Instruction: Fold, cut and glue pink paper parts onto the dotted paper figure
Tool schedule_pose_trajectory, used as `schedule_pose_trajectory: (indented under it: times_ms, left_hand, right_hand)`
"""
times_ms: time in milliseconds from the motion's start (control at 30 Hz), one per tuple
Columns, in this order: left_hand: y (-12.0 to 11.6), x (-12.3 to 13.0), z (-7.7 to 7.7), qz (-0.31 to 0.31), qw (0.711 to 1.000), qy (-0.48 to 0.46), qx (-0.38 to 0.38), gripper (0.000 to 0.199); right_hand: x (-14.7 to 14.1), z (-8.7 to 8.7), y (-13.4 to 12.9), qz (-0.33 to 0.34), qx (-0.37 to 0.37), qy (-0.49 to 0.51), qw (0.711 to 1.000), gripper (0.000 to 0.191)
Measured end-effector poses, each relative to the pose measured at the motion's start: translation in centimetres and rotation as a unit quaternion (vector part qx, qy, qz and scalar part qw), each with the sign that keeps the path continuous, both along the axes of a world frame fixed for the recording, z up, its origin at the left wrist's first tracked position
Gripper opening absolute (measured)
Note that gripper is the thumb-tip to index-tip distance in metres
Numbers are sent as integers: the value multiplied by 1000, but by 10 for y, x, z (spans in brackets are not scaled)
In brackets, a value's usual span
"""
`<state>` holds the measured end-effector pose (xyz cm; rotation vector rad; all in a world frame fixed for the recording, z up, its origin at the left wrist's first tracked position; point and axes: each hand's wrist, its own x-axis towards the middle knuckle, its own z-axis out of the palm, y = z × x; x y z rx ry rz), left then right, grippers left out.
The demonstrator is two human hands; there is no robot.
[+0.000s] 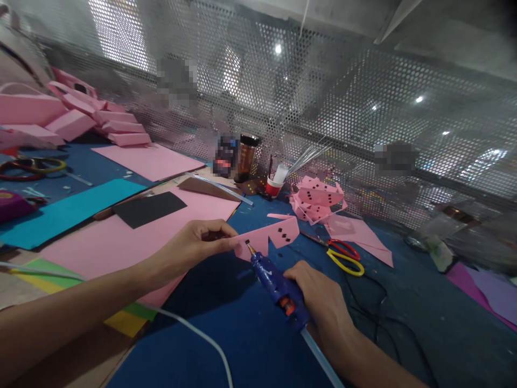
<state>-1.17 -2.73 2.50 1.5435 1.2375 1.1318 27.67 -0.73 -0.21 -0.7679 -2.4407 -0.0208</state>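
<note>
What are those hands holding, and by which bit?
Left hand: pink paper piece, by its left end. Right hand: blue glue gun, apparently by its handle, hidden.

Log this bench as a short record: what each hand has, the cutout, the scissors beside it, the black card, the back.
left hand: pinching the cutout at its left end
right hand: holding the glue gun, tip at the cutout
cutout: pink, small black squares
scissors: red and yellow handles, right of the cutout
black card: overlapping the large pink sheet
back: jar, cup
</note>
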Motion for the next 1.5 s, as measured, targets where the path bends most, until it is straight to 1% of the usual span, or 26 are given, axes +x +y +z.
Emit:
schedule_pose_trajectory:
  times_ms: [167,400,500,700,933,1200,1300,1500]
  left_hand:
    - [-1,0,0,-13,1000,-10,-3,27]
    - [2,-1,0,-6,1000,-10,-4,29]
    - [2,-2,-1,3,1000,-12,-14,28]
    - [1,-2,0,18,1000,-5,-8,26]
    - [1,-2,2,11,1000,-4,-9,26]
    - [0,-1,2,-1,1000,-22,-18,26]
    - [1,-1,2,5,1000,-13,-15,26]
    - [-1,0,5,-12,999,-30,-19,23]
  right_hand:
    - [-2,3,-1,-16,-3,4,1000,14]
    - [-1,5,-4,-15,4,1,1000,12]
    - [1,4,-3,-18,2,-5,1000,11]
    - [2,1,1,-7,18,-11,1000,16]
    - [2,-4,2,-14,15,-3,1000,17]
    - [1,-1,0,-19,28,-2,999,12]
    - [1,-1,1,-22,29,-5,999,14]
    - [2,-3,1,-27,30,-9,999,20]
